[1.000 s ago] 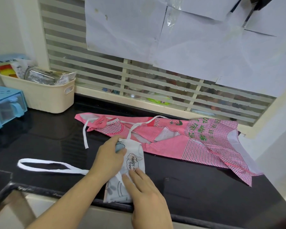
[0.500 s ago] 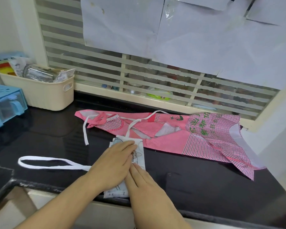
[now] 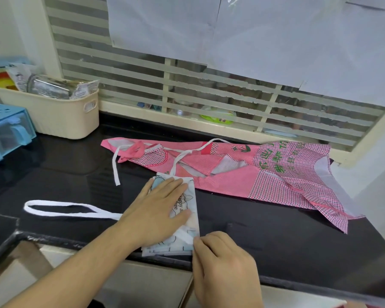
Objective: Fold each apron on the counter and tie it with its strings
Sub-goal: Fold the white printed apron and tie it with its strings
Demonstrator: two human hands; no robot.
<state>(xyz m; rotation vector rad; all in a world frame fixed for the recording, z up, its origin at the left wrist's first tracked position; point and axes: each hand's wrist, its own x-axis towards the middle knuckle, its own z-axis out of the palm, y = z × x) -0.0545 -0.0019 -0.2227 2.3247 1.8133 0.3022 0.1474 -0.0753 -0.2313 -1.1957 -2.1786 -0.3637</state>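
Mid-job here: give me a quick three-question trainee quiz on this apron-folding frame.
1. True or false: the left hand lies flat on the folded white apron.
2. The pink apron is: A folded, B spread out unfolded, C hanging.
3. What lies on the counter left of the left hand?

Key: 1 true. 2 B. 3 A white strap loop.

Apron print (half hidden)
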